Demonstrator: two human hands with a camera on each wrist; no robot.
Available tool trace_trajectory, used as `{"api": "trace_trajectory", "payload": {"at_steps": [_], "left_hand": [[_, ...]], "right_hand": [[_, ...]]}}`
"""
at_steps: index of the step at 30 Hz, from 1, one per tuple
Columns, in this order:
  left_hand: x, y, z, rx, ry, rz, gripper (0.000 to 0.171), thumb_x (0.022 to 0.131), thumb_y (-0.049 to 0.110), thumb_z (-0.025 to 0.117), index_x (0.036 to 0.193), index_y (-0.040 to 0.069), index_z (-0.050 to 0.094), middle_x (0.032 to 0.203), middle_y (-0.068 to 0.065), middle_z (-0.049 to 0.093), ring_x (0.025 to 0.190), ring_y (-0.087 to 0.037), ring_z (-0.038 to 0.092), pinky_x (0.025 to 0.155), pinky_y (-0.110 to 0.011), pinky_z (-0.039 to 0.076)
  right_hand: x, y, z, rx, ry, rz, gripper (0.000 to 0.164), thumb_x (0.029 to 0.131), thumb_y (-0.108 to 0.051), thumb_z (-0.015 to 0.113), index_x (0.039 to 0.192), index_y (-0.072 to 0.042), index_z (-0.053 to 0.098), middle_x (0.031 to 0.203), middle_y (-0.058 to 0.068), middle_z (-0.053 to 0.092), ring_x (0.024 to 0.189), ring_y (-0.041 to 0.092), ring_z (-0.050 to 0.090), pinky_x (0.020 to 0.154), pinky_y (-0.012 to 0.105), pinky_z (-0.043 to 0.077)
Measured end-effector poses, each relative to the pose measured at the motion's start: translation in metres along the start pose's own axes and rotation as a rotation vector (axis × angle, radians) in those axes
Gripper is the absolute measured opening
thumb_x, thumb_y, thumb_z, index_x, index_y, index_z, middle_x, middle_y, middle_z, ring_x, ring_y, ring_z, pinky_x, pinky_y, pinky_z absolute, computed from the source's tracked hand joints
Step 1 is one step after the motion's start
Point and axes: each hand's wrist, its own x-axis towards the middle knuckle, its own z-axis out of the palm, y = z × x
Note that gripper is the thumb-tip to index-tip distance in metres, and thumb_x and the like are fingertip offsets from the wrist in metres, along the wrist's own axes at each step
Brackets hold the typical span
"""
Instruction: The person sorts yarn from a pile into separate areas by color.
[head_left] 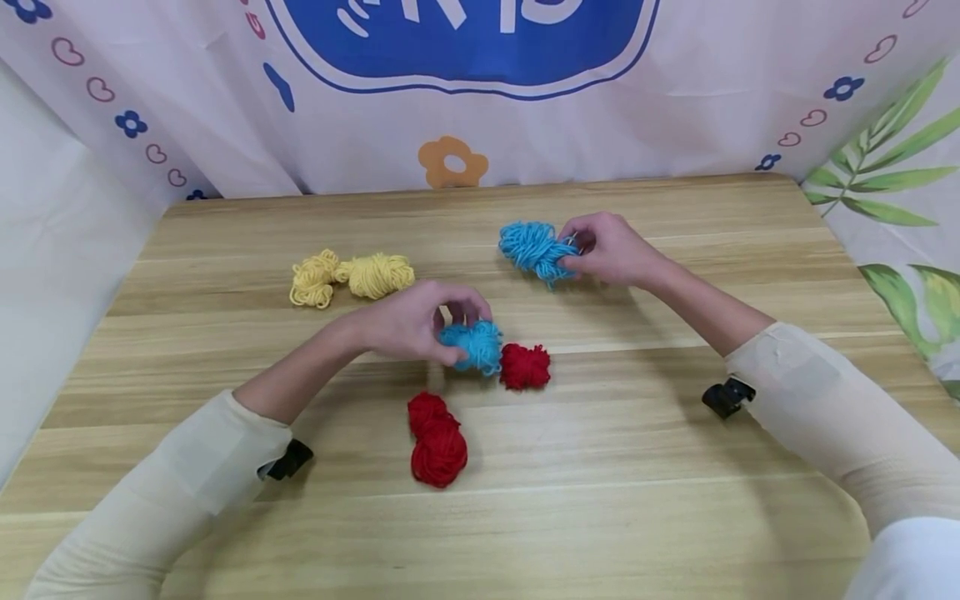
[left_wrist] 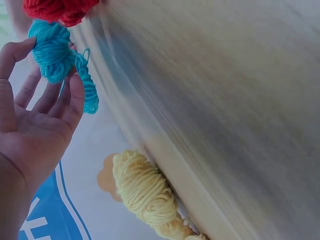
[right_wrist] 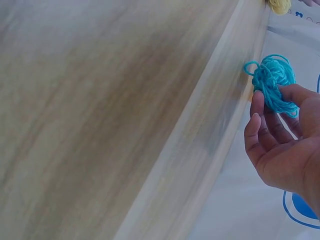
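My left hand (head_left: 420, 321) pinches a small blue yarn bundle (head_left: 478, 346) between thumb and fingers, close over the middle of the table. Right beside that bundle lies a small red yarn bundle (head_left: 525, 367). Farther back, my right hand (head_left: 611, 250) grips the right end of a larger blue yarn skein (head_left: 534, 247), thumb on its near side. In the right wrist view, the thumb and fingertips close on the blue skein (right_wrist: 274, 82), a loose loop sticking out. The left wrist view shows the left thumb and fingers around the blue bundle (left_wrist: 52, 50).
A red yarn skein (head_left: 437, 440), narrowed near one end, lies nearer the front. At the back left is a yellow yarn skein (head_left: 375, 275) with a narrow middle. The wooden table (head_left: 637, 517) ends at a printed cloth (head_left: 360, 142).
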Motion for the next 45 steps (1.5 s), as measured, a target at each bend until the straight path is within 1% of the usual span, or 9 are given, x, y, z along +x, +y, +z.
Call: {"api": "trace_trajectory", "payload": {"at_steps": [8, 13, 18, 23, 28, 31, 35, 40, 45], "left_hand": [[0.006, 0.000, -0.004, 0.039, 0.092, -0.017, 0.042, 0.083, 0.008, 0.081, 0.122, 0.000, 0.067, 0.102, -0.008, 0.068, 0.094, -0.024, 0.061, 0.073, -0.037, 0.056], [0.009, 0.001, -0.005, 0.042, 0.147, -0.059, 0.044, 0.082, 0.008, 0.081, 0.123, 0.000, 0.066, 0.102, -0.010, 0.068, 0.094, -0.025, 0.061, 0.073, -0.036, 0.057], [0.013, 0.002, -0.006, 0.042, 0.192, -0.089, 0.045, 0.081, 0.007, 0.082, 0.124, 0.000, 0.066, 0.103, -0.012, 0.068, 0.095, -0.026, 0.062, 0.073, -0.036, 0.057], [0.017, 0.003, -0.008, 0.048, 0.216, -0.104, 0.045, 0.082, 0.006, 0.082, 0.123, -0.001, 0.066, 0.103, -0.013, 0.068, 0.096, -0.027, 0.063, 0.074, -0.035, 0.056], [0.022, 0.003, -0.009, 0.050, 0.235, -0.121, 0.044, 0.083, 0.006, 0.080, 0.124, -0.001, 0.066, 0.106, -0.014, 0.068, 0.099, -0.028, 0.063, 0.076, -0.036, 0.056], [0.025, 0.004, -0.010, 0.044, 0.247, -0.147, 0.044, 0.083, 0.007, 0.080, 0.124, -0.001, 0.066, 0.107, -0.014, 0.068, 0.101, -0.028, 0.063, 0.079, -0.037, 0.056], [0.029, 0.003, -0.011, 0.038, 0.264, -0.171, 0.044, 0.084, 0.007, 0.081, 0.125, 0.000, 0.065, 0.109, -0.014, 0.068, 0.103, -0.029, 0.063, 0.083, -0.039, 0.055], [0.034, 0.001, -0.012, 0.026, 0.275, -0.189, 0.044, 0.085, 0.009, 0.080, 0.126, 0.001, 0.065, 0.111, -0.015, 0.068, 0.105, -0.030, 0.063, 0.088, -0.042, 0.056], [0.036, -0.002, -0.013, 0.019, 0.282, -0.207, 0.044, 0.086, 0.009, 0.080, 0.126, 0.000, 0.065, 0.112, -0.015, 0.067, 0.106, -0.031, 0.063, 0.094, -0.043, 0.054]], "right_hand": [[0.002, 0.002, -0.003, -0.010, 0.001, 0.008, 0.017, 0.094, -0.003, 0.073, 0.109, 0.004, 0.070, 0.090, 0.016, 0.072, 0.072, 0.026, 0.067, 0.057, 0.023, 0.051], [0.003, 0.005, -0.003, -0.005, -0.001, 0.012, 0.017, 0.094, -0.002, 0.072, 0.110, 0.005, 0.069, 0.091, 0.017, 0.073, 0.072, 0.029, 0.070, 0.057, 0.023, 0.051], [0.004, 0.006, -0.004, -0.010, 0.004, 0.032, 0.017, 0.094, -0.003, 0.073, 0.110, 0.003, 0.069, 0.093, 0.017, 0.073, 0.073, 0.028, 0.070, 0.057, 0.024, 0.052], [0.004, 0.007, -0.004, -0.018, 0.007, 0.035, 0.018, 0.094, -0.004, 0.073, 0.110, 0.003, 0.070, 0.094, 0.017, 0.072, 0.073, 0.029, 0.070, 0.056, 0.025, 0.052], [0.005, 0.008, -0.005, -0.026, 0.006, 0.040, 0.018, 0.094, -0.005, 0.073, 0.111, 0.003, 0.069, 0.095, 0.018, 0.070, 0.074, 0.029, 0.070, 0.057, 0.025, 0.052], [0.005, 0.009, -0.005, -0.026, 0.003, 0.045, 0.019, 0.095, -0.006, 0.073, 0.111, 0.003, 0.069, 0.096, 0.018, 0.069, 0.074, 0.029, 0.070, 0.059, 0.025, 0.053], [0.005, 0.009, -0.005, -0.027, 0.001, 0.052, 0.022, 0.095, -0.007, 0.073, 0.113, 0.004, 0.069, 0.096, 0.018, 0.069, 0.074, 0.028, 0.069, 0.058, 0.025, 0.052], [0.005, 0.011, -0.005, -0.010, -0.007, 0.058, 0.023, 0.095, -0.007, 0.074, 0.114, 0.005, 0.068, 0.094, 0.017, 0.068, 0.071, 0.026, 0.069, 0.056, 0.024, 0.051], [0.005, 0.012, -0.006, -0.004, -0.016, 0.062, 0.026, 0.095, -0.009, 0.074, 0.116, 0.005, 0.067, 0.094, 0.017, 0.068, 0.070, 0.026, 0.070, 0.058, 0.024, 0.053]]}}
